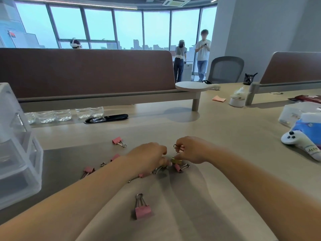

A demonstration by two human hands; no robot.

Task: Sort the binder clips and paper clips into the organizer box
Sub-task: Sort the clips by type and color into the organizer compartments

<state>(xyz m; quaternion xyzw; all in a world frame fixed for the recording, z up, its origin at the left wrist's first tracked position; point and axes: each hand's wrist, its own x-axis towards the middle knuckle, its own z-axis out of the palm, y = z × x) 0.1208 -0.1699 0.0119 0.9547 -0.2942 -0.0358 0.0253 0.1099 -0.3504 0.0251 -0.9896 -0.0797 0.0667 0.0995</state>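
Desk: gold binder clip pinched by right hand fingers, left hand beside

Person, head-camera view, two arms entering from the lower edge
- Left hand: bare; wrist and arm bare right down to the frame edge
- Right hand: bare; wrist and arm likewise bare
- Sleeves: out of frame
- Nails: too small to tell
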